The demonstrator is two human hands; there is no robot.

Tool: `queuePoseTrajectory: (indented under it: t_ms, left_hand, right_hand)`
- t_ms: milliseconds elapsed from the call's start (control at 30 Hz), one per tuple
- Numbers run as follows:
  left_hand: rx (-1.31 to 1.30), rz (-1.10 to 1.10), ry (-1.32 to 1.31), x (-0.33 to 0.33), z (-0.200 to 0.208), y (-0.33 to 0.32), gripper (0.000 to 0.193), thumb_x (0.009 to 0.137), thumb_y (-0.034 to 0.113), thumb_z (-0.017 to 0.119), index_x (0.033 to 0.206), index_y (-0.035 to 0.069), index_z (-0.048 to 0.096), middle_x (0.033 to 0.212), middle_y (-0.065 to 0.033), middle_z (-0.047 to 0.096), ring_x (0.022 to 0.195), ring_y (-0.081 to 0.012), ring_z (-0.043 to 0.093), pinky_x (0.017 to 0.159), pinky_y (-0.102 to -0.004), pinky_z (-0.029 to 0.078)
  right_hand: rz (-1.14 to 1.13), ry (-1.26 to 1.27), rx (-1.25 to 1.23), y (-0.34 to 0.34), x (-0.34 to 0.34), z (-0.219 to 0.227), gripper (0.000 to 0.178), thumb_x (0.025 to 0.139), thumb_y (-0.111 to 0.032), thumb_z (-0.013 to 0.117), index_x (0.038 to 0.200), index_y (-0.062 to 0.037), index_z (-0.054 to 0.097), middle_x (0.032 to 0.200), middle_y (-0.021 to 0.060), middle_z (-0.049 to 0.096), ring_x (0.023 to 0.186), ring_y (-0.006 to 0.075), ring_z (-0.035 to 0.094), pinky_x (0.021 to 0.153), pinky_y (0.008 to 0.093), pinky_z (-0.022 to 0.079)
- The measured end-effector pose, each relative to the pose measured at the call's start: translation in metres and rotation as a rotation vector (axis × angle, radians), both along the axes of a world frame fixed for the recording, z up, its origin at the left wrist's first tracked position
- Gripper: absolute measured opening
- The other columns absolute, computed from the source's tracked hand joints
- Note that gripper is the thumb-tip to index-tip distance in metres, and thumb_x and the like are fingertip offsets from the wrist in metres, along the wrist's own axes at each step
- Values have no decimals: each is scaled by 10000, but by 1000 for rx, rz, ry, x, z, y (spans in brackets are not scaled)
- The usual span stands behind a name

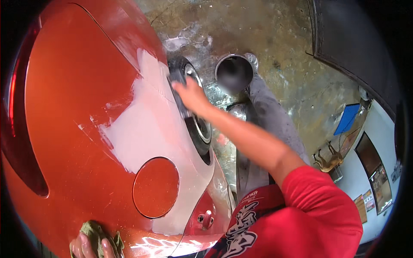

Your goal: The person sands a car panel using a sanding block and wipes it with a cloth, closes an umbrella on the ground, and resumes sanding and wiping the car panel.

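Note:
An orange-red car body (73,94) fills the left of the head view, with a pale filler patch (146,116) spread above its wheel arch and around the round fuel flap (155,187). My right hand (191,96) is closed on a dark grey sanding block (177,81), held at the edge of the patch beside the wheel (202,124). Motion blurs this hand and the block. At the lower left, my left hand (88,248) rests on the bodywork with its fingers closed over a crumpled greenish-tan cloth (95,232). The lower picture edge cuts off part of that hand.
A round dark bucket (234,73) stands on the stained concrete floor (275,34) by my feet. At the right are a tan dog (331,159), a blue panel (346,119) and a white wall (350,161). Something large and dark (357,43) occupies the upper right.

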State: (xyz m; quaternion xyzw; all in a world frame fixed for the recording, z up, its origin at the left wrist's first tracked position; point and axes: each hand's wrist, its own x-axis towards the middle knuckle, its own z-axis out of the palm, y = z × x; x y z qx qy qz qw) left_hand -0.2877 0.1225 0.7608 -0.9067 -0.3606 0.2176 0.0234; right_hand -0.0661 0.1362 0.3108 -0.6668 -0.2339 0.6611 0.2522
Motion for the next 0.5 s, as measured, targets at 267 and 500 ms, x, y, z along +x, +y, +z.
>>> queuePoseTrajectory:
  t_ms: [267,500]
  left_hand:
    - [-41,2,-55,30,-11,20,282,863,227,796,1072,98,657,907,-78,659,773,-254,602,670,-394,462]
    - [-28,-19,-75,23,-20,26,302,858,233,800,1083,101,649,913,-72,647,784,-247,596,679,-395,461]
  right_hand:
    - [-201,182,75,-83,-15,55,389,955,-297,610,1193,10,590,1026,217,687,965,342,677,862,427,508]
    - [105,-53,-58,6,7,1,404,953,-360,595,1026,37,576,908,245,666,817,333,674,743,435,506]
